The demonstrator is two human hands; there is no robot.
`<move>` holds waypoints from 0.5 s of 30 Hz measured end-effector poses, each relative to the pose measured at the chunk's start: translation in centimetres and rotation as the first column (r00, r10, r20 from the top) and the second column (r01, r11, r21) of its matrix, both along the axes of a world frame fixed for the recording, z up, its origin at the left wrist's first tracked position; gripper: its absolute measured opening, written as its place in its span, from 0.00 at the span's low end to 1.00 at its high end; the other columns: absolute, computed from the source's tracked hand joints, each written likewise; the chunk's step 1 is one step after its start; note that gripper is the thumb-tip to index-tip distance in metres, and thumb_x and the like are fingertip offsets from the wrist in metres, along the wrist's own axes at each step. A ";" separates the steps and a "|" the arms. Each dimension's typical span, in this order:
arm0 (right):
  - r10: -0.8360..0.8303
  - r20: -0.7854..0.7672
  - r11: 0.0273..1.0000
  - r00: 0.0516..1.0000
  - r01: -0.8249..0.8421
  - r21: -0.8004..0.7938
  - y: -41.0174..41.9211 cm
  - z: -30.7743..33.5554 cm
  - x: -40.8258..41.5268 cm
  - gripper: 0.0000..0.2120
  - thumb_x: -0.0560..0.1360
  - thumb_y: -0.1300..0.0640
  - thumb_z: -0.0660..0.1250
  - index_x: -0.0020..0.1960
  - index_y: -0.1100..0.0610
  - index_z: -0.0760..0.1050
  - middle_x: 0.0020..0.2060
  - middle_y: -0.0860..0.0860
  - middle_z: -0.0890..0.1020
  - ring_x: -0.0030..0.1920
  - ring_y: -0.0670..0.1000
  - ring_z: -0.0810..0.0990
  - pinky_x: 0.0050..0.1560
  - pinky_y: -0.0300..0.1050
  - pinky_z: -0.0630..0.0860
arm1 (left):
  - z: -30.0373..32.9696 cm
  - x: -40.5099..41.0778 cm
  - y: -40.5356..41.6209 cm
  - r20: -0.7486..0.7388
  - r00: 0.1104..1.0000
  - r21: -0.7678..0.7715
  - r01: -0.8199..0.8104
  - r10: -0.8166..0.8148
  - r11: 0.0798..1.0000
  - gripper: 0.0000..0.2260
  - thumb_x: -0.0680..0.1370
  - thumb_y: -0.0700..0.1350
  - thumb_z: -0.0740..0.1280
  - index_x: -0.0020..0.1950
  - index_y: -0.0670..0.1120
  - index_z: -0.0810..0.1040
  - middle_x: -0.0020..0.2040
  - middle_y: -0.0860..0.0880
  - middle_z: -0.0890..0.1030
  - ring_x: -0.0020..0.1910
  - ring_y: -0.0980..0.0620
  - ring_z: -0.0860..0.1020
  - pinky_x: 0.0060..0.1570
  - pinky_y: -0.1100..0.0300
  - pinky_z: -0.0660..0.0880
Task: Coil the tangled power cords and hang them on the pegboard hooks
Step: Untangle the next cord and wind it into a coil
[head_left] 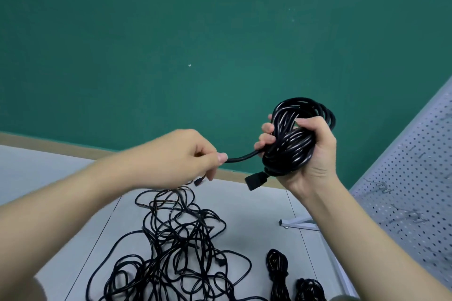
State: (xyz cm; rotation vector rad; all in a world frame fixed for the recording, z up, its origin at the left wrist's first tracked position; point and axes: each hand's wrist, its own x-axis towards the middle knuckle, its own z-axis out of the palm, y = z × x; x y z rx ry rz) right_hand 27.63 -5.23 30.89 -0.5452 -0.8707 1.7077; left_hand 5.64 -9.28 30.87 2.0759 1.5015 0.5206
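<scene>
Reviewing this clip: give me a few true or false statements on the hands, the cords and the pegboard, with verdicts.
1. The right hand grips a coiled black cord. True.
2. The left hand is empty. False: it pinches the cord's free end.
3. A tangled pile of cords lies on the floor. True.
4. The pegboard stands at the left. False: it is at the right.
5. Two bundled cords lie on the floor near the pegboard. True.
</scene>
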 end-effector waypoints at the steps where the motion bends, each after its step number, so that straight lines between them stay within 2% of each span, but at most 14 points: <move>1: 0.024 -0.020 1.000 1.000 -0.024 0.003 -0.1 0.1 -0.1 0.20 0.68 0.54 0.65 0.57 0.61 0.70 0.41 0.56 0.73 0.34 0.52 0.71 0.40 0.47 0.75 | 1.0 -0.5 -0.2 -0.017 1.000 0.011 0.019 -0.019 1.000 0.20 0.83 0.59 0.61 0.40 0.50 0.84 0.20 0.55 0.65 0.22 0.56 0.63 0.26 0.66 0.62; 3: 0.049 -0.009 0.998 0.999 -0.048 0.036 -0.4 0.1 -0.5 0.24 0.65 0.53 0.67 0.58 0.61 0.70 0.40 0.56 0.73 0.34 0.52 0.70 0.38 0.46 0.73 | 2.1 -1.5 -0.7 -0.037 0.998 0.031 0.056 -0.055 0.998 0.19 0.81 0.61 0.62 0.40 0.53 0.85 0.23 0.52 0.64 0.25 0.54 0.62 0.26 0.64 0.61; 5: 0.050 0.035 0.997 0.998 -0.052 0.065 -0.4 0.1 -0.8 0.27 0.61 0.55 0.70 0.58 0.61 0.70 0.40 0.56 0.74 0.34 0.52 0.71 0.38 0.47 0.73 | 2.2 -2.0 -1.0 -0.057 0.994 0.063 0.092 -0.088 0.994 0.16 0.78 0.62 0.65 0.40 0.54 0.84 0.27 0.47 0.70 0.26 0.55 0.64 0.27 0.64 0.63; 8: 0.002 0.053 0.997 0.999 -0.006 0.081 -0.2 0.5 -0.6 0.22 0.65 0.57 0.66 0.58 0.61 0.69 0.39 0.56 0.74 0.33 0.52 0.72 0.37 0.46 0.74 | 1.5 -2.2 -0.8 -0.053 0.996 0.120 0.076 -0.070 0.990 0.13 0.78 0.59 0.68 0.40 0.53 0.82 0.29 0.52 0.77 0.26 0.57 0.68 0.28 0.64 0.66; 11: -0.071 0.032 0.992 0.997 0.067 0.110 0.4 1.2 0.1 0.20 0.69 0.54 0.63 0.59 0.61 0.67 0.39 0.56 0.74 0.33 0.52 0.72 0.37 0.46 0.74 | 1.1 -2.8 -0.2 -0.044 0.998 0.156 0.041 -0.034 0.987 0.12 0.80 0.57 0.65 0.42 0.54 0.80 0.29 0.54 0.75 0.27 0.57 0.67 0.30 0.64 0.67; 15: -0.174 0.017 0.978 0.985 0.171 0.118 1.2 1.4 0.8 0.20 0.68 0.53 0.64 0.57 0.61 0.67 0.39 0.56 0.74 0.32 0.53 0.72 0.35 0.45 0.75 | 0.9 -3.6 0.0 0.000 1.000 0.178 0.017 -0.017 0.984 0.08 0.82 0.58 0.60 0.46 0.58 0.74 0.27 0.52 0.70 0.27 0.55 0.64 0.28 0.62 0.64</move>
